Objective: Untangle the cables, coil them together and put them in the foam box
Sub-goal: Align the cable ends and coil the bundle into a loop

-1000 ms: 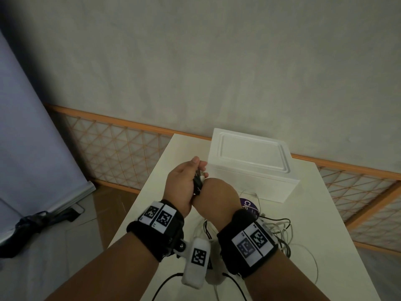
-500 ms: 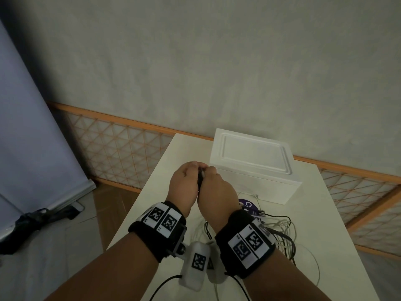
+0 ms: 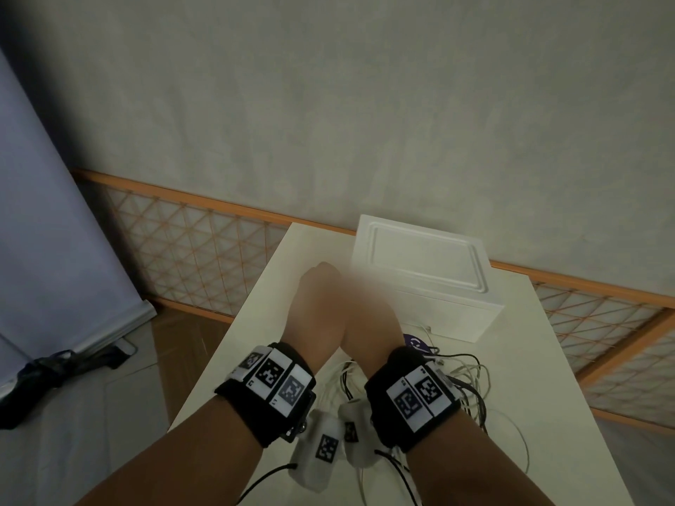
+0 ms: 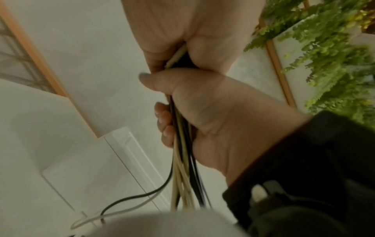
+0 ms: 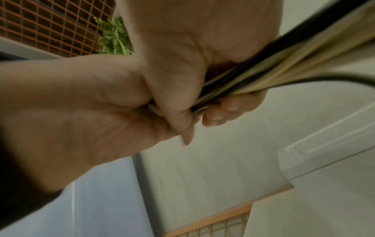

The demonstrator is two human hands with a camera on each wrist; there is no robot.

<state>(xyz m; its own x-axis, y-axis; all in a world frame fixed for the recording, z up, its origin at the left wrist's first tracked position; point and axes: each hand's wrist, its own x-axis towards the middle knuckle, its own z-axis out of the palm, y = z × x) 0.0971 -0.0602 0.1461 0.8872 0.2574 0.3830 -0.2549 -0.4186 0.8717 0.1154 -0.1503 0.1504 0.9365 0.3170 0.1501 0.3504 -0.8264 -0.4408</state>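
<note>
Both hands, left hand (image 4: 207, 121) and right hand (image 5: 113, 102), fingers curled around the cables (image 4: 182, 154) above the counter (image 3: 548, 359). Light, limp, slippery strands; best gripped as one gathered bundle, near the ends.

I am feeling the cables (image 4: 183, 162) as smooth plastic sheathing, some glossy black, some matt cream. The foam box (image 3: 423, 283) is looking matt white with a faintly grainy skin. The table (image 3: 540, 403) is showing a smooth, dull off-white top. My wristbands (image 3: 272, 388) are looking like matt black cloth carrying smooth white plastic tags.
</note>
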